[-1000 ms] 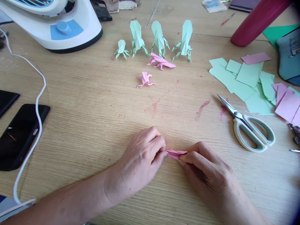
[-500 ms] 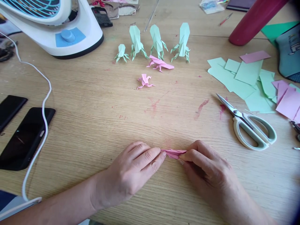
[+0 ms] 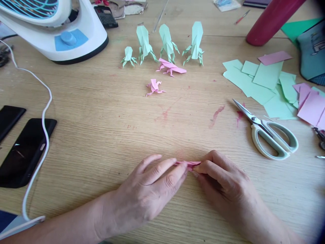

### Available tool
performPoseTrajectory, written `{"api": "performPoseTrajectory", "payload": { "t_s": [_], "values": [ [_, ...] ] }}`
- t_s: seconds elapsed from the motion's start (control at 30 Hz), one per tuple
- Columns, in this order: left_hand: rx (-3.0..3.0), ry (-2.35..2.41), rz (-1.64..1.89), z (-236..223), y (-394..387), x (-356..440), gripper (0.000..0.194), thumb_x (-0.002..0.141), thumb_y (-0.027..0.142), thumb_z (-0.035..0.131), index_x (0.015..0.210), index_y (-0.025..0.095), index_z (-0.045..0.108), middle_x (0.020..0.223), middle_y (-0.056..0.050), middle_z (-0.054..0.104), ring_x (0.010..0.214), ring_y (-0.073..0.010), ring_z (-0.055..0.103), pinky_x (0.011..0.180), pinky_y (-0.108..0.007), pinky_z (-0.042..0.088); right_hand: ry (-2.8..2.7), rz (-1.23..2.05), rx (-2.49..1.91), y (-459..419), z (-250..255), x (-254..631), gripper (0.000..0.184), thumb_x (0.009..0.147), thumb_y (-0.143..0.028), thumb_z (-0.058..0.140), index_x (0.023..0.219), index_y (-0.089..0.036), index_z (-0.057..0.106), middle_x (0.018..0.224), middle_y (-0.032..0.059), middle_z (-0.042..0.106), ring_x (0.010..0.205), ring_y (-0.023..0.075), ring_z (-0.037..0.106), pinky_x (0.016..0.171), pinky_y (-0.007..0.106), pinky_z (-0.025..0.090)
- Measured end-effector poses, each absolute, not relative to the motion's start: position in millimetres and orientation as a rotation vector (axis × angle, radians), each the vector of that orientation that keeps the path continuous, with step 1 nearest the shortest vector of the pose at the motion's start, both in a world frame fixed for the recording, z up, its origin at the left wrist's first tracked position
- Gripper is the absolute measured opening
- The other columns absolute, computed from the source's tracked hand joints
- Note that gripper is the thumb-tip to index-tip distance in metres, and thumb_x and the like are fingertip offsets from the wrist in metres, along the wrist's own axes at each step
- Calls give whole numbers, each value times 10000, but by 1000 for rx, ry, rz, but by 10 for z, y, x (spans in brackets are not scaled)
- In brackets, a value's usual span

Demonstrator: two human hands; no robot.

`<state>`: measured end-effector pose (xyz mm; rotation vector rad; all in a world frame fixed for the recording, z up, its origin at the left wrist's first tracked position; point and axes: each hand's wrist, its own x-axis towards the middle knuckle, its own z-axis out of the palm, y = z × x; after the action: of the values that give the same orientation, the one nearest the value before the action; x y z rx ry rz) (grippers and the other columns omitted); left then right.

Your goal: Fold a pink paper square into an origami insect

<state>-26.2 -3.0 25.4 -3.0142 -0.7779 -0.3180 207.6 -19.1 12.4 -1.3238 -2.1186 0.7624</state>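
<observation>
A narrow, many-layered piece of folded pink paper (image 3: pixel 191 165) lies between my two hands, near the front of the table. My right hand (image 3: pixel 225 186) pinches its right end between thumb and fingers. My left hand (image 3: pixel 154 189) grips the left part, index finger along the near side, with the outer fingers a little apart; its thumb is hidden underneath. Beyond the hands sit a small pink origami figure (image 3: pixel 154 87) and a longer pink one (image 3: pixel 171 66). Several pale green origami figures (image 3: pixel 166 42) stand in a row behind them.
Scissors (image 3: pixel 269 130) lie to the right, below loose green paper pieces (image 3: pixel 267 77) and pink paper pieces (image 3: pixel 311 106). A dark red cylinder (image 3: pixel 270 23) is at the back right. A white fan (image 3: pixel 83 30), a white cable (image 3: pixel 48 101) and a black phone (image 3: pixel 25 154) are on the left.
My left hand has slid right along the folded pink paper, closer to the right hand, and its outer fingers have spread. The right hand keeps its pinch. The view has shifted slightly.
</observation>
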Motion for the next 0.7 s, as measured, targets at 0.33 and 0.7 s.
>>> {"api": "performPoseTrajectory", "payload": {
  "t_s": [0.33, 0.7],
  "values": [
    [-3158, -878, 43, 153, -68, -251, 752, 979, 578, 427, 1549, 119, 257, 1637, -72, 236, 1526, -267, 145, 1239, -507, 44, -2134, 732, -1333, -189, 127, 2086, 151, 944, -76, 517, 906, -176, 624, 799, 20, 534, 682, 123, 509, 638, 259, 434],
    [-3207, -911, 32, 157, -64, -263, 732, 984, 550, 439, 1560, 150, 225, 1636, -48, 243, 1523, -257, 154, 1232, -508, 40, -2061, 781, -1420, -191, 169, 2089, 144, 938, -107, 530, 860, -192, 616, 827, 19, 562, 643, 106, 533, 554, 226, 429]
  ]
}}
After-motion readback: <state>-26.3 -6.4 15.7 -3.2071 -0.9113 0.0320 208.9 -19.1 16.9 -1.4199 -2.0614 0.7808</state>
